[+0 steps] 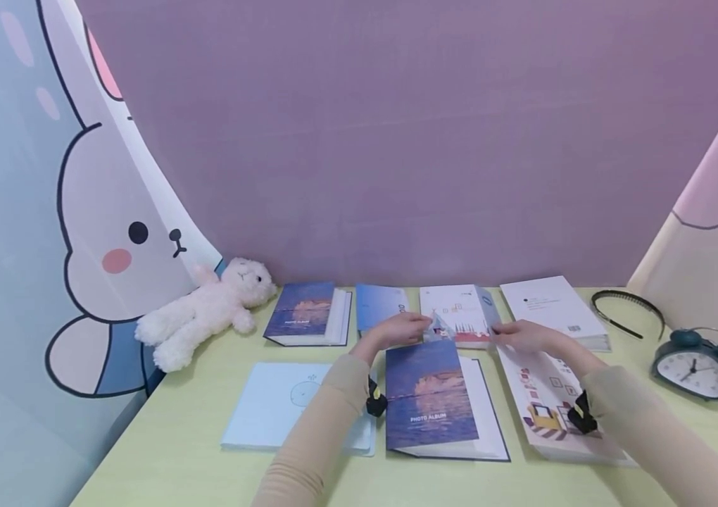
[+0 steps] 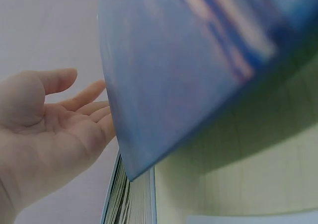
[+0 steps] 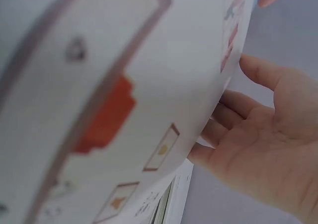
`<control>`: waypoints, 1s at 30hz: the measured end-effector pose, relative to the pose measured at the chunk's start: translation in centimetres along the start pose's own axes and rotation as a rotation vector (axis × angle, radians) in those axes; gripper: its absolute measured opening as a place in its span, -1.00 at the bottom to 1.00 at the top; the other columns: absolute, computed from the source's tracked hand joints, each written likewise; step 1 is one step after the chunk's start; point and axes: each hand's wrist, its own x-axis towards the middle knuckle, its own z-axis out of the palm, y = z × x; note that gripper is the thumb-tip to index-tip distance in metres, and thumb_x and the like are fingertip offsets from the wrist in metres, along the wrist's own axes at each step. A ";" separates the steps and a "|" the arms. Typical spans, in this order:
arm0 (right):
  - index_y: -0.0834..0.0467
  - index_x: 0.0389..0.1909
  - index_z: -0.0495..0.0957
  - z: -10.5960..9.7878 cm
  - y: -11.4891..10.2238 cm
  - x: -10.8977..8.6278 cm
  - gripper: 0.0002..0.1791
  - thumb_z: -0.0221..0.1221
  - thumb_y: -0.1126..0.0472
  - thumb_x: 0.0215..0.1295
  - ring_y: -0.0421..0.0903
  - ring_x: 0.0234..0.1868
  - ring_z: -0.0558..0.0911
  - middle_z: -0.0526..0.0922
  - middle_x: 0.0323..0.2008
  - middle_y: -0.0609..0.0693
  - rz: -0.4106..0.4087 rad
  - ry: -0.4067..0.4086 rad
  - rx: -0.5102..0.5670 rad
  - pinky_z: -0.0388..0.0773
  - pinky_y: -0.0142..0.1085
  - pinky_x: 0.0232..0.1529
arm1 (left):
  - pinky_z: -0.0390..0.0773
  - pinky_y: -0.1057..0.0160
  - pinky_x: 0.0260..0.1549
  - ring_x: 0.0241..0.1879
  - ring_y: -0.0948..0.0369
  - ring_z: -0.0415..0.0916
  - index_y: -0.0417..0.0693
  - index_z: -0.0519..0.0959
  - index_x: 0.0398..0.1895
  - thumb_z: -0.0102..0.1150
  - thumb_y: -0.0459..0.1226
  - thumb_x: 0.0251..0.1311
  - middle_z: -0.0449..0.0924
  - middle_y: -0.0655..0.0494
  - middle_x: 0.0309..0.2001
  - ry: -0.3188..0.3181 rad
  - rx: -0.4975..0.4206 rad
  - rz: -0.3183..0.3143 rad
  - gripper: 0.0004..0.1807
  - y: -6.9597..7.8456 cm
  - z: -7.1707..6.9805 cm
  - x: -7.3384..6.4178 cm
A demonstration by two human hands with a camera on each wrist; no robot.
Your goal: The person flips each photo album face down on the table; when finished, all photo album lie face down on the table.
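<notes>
Left of the seascape PHOTO ALBUM [image 1: 430,405], the pale blue notebook [image 1: 270,401] is already laid out; the album's cover isn't yet flush. Beyond it are my left hand [image 1: 402,329], then my right hand [image 1: 528,336] — fingertips partly hidden, grips I can't tell. Right of it lies the illustrated album [image 1: 539,391].

Arms [image 1: 315,429] stretched forward; left grip [image 1: 397,329] loose, thumb [image 2: 58,81] clear of fingers [image 2: 83,98]; right grip [image 1: 526,336] thumb spread, fingertips hidden.

We read "PHOTO ALBUM" in white on the front blue-and-purple painted-cover album [image 1: 430,394] — and again on the smaller-looking blue-and-purple album [image 1: 299,308] behind — while the dark-green twin-bell alarm clock's [image 1: 693,374] numerals blur.
</notes>
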 end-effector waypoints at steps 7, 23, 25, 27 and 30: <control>0.32 0.39 0.05 0.4 -0.4 0.3 -0.30 -0.15 -0.09 0.44 0.47 0.33 0.00 0.03 0.35 0.46 0.014 0.012 -0.016 0.07 0.28 0.27 | 0.30 0.11 0.29 0.36 0.01 0.17 -0.23 0.20 0.37 -0.21 -0.10 0.45 0.20 -0.13 0.38 -0.003 0.007 -0.001 -0.45 0.1 0.1 0.0; 0.31 0.25 0.35 -0.2 -0.3 0.1 -0.45 -0.04 0.01 0.41 0.41 0.23 0.29 0.36 0.21 0.41 -0.049 0.123 -0.079 0.30 0.22 0.16 | 0.49 0.18 0.13 0.25 0.06 0.35 -0.20 0.31 0.31 -0.09 -0.17 0.40 0.36 -0.10 0.28 0.062 0.126 0.067 -0.52 -0.8 -0.5 -0.5; 0.33 0.24 0.34 -0.7 -0.7 -0.2 -0.45 -0.04 0.01 0.42 0.41 0.23 0.29 0.36 0.21 0.40 -0.072 0.135 -0.061 0.30 0.22 0.17 | 0.52 0.21 0.08 0.21 0.06 0.40 -0.20 0.34 0.29 -0.05 -0.18 0.38 0.40 -0.10 0.24 0.080 0.126 0.072 -0.53 -0.8 -0.7 -0.5; 0.36 0.24 0.33 -1.2 -1.1 -0.6 -0.44 -0.06 0.01 0.43 0.41 0.24 0.28 0.36 0.21 0.40 -0.105 0.152 -0.053 0.30 0.22 0.17 | 0.55 0.23 0.05 0.17 0.05 0.44 -0.22 0.35 0.27 -0.02 -0.22 0.36 0.43 -0.12 0.21 0.087 0.090 0.067 -0.54 -0.8 -0.9 -0.5; 0.38 0.25 0.32 -2.0 -1.7 -0.9 -0.43 -0.07 0.02 0.44 0.40 0.23 0.30 0.37 0.21 0.40 -0.154 0.204 -0.028 0.30 0.21 0.18 | 0.57 0.20 0.03 0.12 0.01 0.49 -0.25 0.34 0.27 -0.02 -0.25 0.36 0.44 -0.16 0.20 0.092 0.012 0.065 -0.55 -0.5 -1.2 -0.6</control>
